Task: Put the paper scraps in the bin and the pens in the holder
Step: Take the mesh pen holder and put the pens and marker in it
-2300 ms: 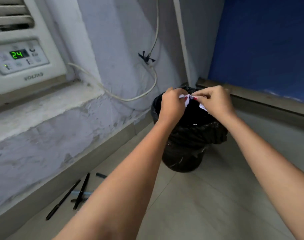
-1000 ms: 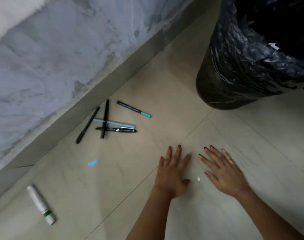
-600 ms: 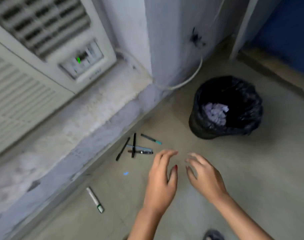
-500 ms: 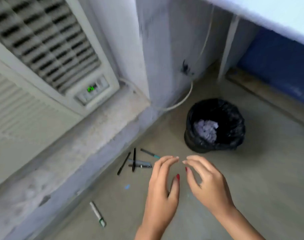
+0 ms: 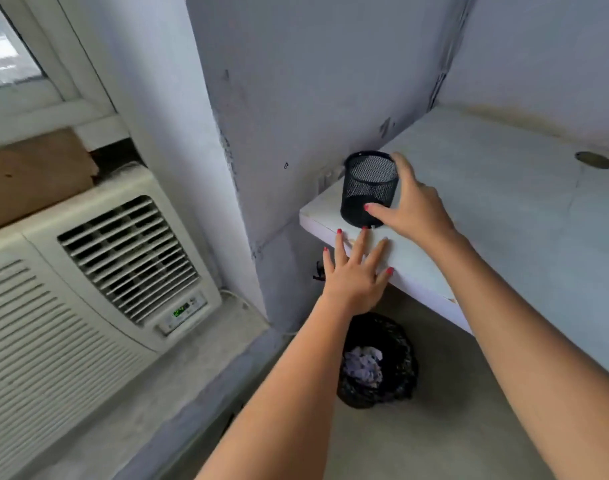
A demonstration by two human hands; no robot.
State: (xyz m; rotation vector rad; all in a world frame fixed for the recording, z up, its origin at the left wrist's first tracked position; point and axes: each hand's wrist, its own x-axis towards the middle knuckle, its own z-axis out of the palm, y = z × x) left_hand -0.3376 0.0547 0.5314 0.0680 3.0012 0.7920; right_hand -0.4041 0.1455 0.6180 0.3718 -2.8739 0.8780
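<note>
A black mesh pen holder [image 5: 365,181] stands upright and empty near the left corner of a white desk [image 5: 504,209]. My right hand [image 5: 414,211] wraps around its right side, thumb on the front and fingers behind the rim. My left hand [image 5: 355,275] lies flat with fingers spread on the desk's front edge, just below the holder. On the floor under the desk sits the black-lined bin [image 5: 402,355] with crumpled paper scraps [image 5: 362,367] inside. No pens are visible; my left arm covers the floor where they lay.
A window air conditioner [image 5: 88,271] fills the left side above a grey ledge [image 5: 164,386]. A wall pillar [image 5: 279,98] rises right behind the desk corner. A round cable hole [image 5: 593,160] is at the desk's far right.
The view has risen from the floor to the desk. Both hands lifted from above the floor: the right took hold of the pen holder, the left settled on the desk edge.
</note>
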